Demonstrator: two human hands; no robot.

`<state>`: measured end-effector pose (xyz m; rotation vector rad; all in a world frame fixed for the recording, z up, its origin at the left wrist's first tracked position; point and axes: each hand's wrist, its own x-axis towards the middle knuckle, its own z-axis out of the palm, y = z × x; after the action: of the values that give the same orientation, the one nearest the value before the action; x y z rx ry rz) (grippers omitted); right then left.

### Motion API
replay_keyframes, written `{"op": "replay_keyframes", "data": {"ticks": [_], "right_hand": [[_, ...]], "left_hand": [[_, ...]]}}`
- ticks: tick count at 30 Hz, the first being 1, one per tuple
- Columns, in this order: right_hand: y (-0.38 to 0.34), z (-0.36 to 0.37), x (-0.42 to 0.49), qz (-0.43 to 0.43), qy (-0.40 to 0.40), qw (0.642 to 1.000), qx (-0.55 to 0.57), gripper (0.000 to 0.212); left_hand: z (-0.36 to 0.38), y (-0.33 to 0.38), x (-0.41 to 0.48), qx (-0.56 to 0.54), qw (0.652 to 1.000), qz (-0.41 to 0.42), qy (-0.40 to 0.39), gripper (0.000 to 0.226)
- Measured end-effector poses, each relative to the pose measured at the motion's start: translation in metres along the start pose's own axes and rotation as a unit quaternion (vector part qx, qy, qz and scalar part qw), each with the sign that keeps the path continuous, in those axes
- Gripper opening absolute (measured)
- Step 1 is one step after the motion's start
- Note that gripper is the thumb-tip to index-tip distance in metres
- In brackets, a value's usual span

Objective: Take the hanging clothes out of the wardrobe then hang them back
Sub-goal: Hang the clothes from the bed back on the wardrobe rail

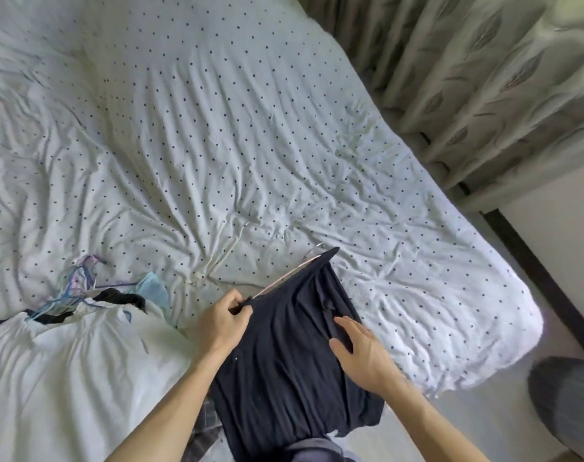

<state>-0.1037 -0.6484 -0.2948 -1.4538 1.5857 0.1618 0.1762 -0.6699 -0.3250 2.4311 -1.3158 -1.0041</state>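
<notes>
Midpoint, seemingly, with wardrobe out of view. Pinches top (290, 348) at its hanger (285, 281) with left hand (223, 323), lays flat, open right hand (362, 356) on it, over bed (217, 145) edge. Leaves pile (70, 341) beside, yet to rehang.

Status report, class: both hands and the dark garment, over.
Left hand pinches dark garment at hanger end. Right hand flat on it. Clothes pile lies aside on bed.
</notes>
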Motion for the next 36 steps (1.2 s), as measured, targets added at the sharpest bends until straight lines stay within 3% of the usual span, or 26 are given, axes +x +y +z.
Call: {"op": "replay_keyframes", "data": {"ticks": [4, 8, 11, 16, 20, 22, 25, 27, 32, 36], "right_hand": [[0.013, -0.022, -0.069, 0.023, 0.053, 0.983, 0.177, 0.049], [0.049, -0.032, -0.144, 0.034, 0.129, 0.933, 0.334, 0.043], [0.088, -0.04, -0.209, 0.055, 0.234, 0.847, 0.475, 0.028], [0.172, -0.04, -0.323, 0.084, 0.368, 0.686, 0.621, 0.025], [0.226, -0.013, -0.402, 0.114, 0.473, 0.616, 0.619, 0.021], [0.247, 0.003, -0.437, 0.128, 0.508, 0.601, 0.604, 0.019], [0.27, 0.024, -0.484, 0.155, 0.553, 0.594, 0.563, 0.017], [0.281, 0.036, -0.513, 0.175, 0.572, 0.601, 0.531, 0.019], [0.302, 0.056, -0.58, 0.23, 0.6, 0.622, 0.448, 0.021], [0.321, 0.065, -0.63, 0.299, 0.615, 0.632, 0.366, 0.022]], "left_hand": [[0.025, 0.052, -0.082, 0.012, 0.996, 0.077, -0.05, 0.018], [0.059, 0.103, -0.17, 0.063, 0.973, 0.191, -0.112, 0.02], [0.086, 0.147, -0.233, 0.1, 0.944, 0.28, -0.143, 0.018], [0.127, 0.217, -0.342, 0.147, 0.868, 0.44, -0.179, 0.028], [0.156, 0.248, -0.421, 0.191, 0.778, 0.526, -0.285, 0.017], [0.172, 0.259, -0.452, 0.221, 0.728, 0.534, -0.369, 0.008], [0.192, 0.286, -0.5, 0.311, 0.622, 0.513, -0.503, 0.029], [0.207, 0.309, -0.537, 0.361, 0.558, 0.508, -0.547, 0.037], [0.237, 0.365, -0.653, 0.293, 0.507, 0.594, -0.552, 0.038], [0.243, 0.382, -0.76, 0.269, 0.415, 0.598, -0.631, 0.05]]}}
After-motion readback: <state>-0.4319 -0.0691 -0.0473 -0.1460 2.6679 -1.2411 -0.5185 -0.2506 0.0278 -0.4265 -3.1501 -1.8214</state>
